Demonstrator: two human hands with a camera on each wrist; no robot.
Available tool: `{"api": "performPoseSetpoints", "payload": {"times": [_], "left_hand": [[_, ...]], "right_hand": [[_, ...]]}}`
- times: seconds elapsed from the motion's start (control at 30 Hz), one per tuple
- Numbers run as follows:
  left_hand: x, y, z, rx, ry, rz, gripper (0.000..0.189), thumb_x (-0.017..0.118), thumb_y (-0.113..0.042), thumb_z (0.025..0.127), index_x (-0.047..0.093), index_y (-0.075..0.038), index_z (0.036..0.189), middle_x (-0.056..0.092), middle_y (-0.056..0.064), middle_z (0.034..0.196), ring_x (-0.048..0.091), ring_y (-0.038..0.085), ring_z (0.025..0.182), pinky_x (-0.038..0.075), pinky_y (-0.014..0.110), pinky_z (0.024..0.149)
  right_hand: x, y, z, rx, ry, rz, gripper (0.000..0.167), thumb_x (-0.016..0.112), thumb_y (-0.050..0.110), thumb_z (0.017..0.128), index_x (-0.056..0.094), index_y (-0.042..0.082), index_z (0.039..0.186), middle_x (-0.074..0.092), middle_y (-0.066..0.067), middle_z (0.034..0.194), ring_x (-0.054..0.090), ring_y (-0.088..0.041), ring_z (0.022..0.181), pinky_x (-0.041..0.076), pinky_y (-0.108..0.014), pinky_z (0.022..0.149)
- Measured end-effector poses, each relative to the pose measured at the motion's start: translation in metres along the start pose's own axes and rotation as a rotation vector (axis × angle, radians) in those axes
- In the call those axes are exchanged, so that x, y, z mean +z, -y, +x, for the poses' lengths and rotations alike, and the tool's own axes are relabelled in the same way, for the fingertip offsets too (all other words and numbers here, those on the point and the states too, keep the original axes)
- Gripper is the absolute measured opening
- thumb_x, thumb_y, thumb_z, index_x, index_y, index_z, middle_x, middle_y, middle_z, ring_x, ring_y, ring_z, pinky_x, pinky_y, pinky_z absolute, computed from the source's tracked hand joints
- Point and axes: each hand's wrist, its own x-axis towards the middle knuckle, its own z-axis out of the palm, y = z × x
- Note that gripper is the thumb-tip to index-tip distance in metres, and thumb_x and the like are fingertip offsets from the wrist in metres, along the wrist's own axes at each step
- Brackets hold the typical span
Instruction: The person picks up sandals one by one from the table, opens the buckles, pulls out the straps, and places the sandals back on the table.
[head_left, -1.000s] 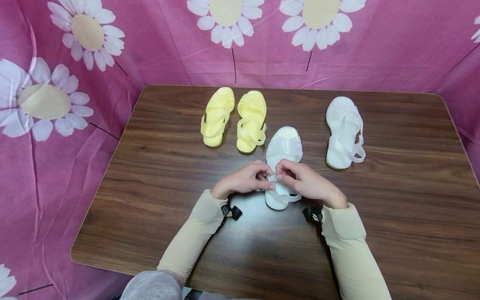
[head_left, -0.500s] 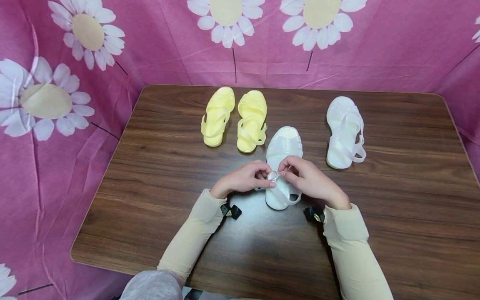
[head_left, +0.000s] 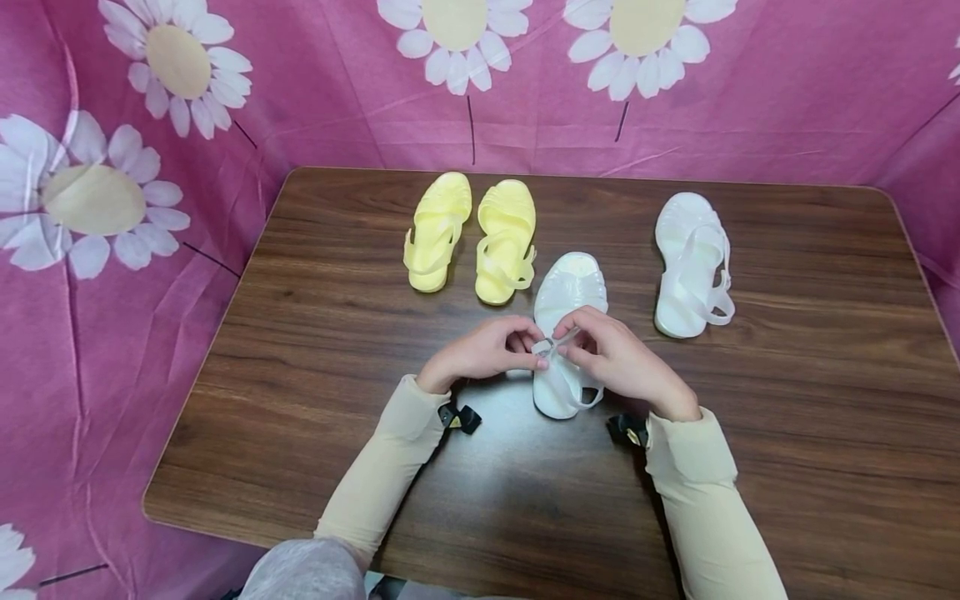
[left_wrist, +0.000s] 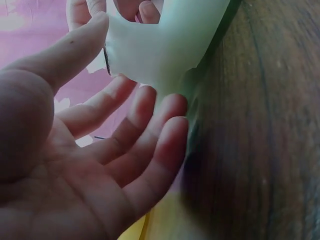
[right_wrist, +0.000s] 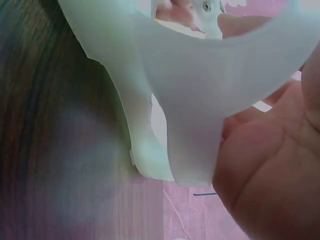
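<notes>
A white jelly sandal point(head_left: 572, 283) lies on the table in the head view, toe pointing away. My left hand point(head_left: 491, 348) comes from the left and pinches the buckle point(head_left: 543, 346) of its ankle strap between thumb and fingers. From the right, my right hand point(head_left: 618, 360) pinches the narrow strap end, which runs up to the buckle. In the left wrist view the whitish sandal side point(left_wrist: 145, 50) rises beside my thumb, other fingers loosely bent. The pale heel strap point(right_wrist: 200, 85) fills much of the right wrist view and partly hides that hand's fingertips.
Another white sandal point(head_left: 684, 308) stands farther right, its strap sticking out sideways. Behind and to the left are two yellow sandals, one point(head_left: 438, 225) beside the other point(head_left: 504, 250). The brown wooden table point(head_left: 300, 400) backs onto a pink flowered cloth point(head_left: 337, 100).
The buckle has turned between the fingers, and the strap end now shows at it, pinched by the right hand. Both hands have shifted only slightly; the other sandals stay put.
</notes>
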Motion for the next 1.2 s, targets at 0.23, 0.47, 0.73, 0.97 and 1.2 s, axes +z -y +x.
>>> {"api": "performPoseSetpoints", "payload": {"times": [0.23, 0.47, 0.73, 0.97, 1.2], "left_hand": [[-0.0014, 0.0016, 0.0001, 0.039, -0.041, -0.037, 0.031, 0.073, -0.020, 0.086, 0.064, -0.008, 0.113, 0.065, 0.005, 0.092, 0.061, 0.009, 0.079, 0.052, 0.022, 0.074], [-0.0010, 0.0016, -0.0008, 0.092, -0.040, -0.034, 0.031, 0.073, -0.017, 0.086, 0.064, -0.007, 0.115, 0.065, 0.006, 0.092, 0.060, 0.008, 0.079, 0.053, 0.021, 0.076], [-0.0007, 0.0007, -0.0011, 0.088, -0.053, -0.024, 0.030, 0.073, -0.017, 0.086, 0.064, -0.008, 0.112, 0.064, 0.005, 0.092, 0.060, 0.009, 0.081, 0.053, 0.021, 0.076], [-0.0004, 0.0006, -0.0005, 0.091, -0.067, -0.035, 0.029, 0.073, -0.017, 0.086, 0.066, -0.008, 0.112, 0.064, 0.005, 0.091, 0.059, 0.008, 0.081, 0.053, 0.021, 0.076], [-0.0005, 0.0025, -0.0004, 0.101, -0.088, -0.069, 0.026, 0.075, -0.016, 0.084, 0.068, -0.009, 0.108, 0.065, 0.003, 0.087, 0.060, 0.009, 0.078, 0.052, 0.022, 0.074]], "right_hand": [[0.0016, 0.0024, 0.0004, -0.003, -0.016, -0.022, 0.012, 0.063, 0.006, 0.090, 0.061, 0.010, 0.102, 0.062, -0.005, 0.093, 0.058, -0.013, 0.078, 0.046, -0.024, 0.066], [0.0045, 0.0012, 0.0020, 0.002, -0.036, -0.038, 0.013, 0.064, 0.005, 0.089, 0.062, 0.010, 0.101, 0.062, -0.004, 0.089, 0.057, -0.013, 0.075, 0.046, -0.024, 0.065], [0.0056, 0.0009, 0.0026, -0.009, -0.041, -0.042, 0.009, 0.065, 0.008, 0.090, 0.064, 0.011, 0.098, 0.063, -0.003, 0.088, 0.057, -0.013, 0.075, 0.046, -0.024, 0.065], [0.0048, -0.0002, 0.0030, -0.026, -0.049, -0.036, 0.007, 0.066, 0.008, 0.089, 0.065, 0.012, 0.095, 0.065, -0.001, 0.086, 0.058, -0.013, 0.076, 0.046, -0.024, 0.066], [0.0037, 0.0006, 0.0017, -0.016, -0.044, -0.031, 0.006, 0.065, 0.009, 0.090, 0.066, 0.012, 0.095, 0.065, -0.001, 0.087, 0.057, -0.012, 0.077, 0.045, -0.023, 0.066]]}}
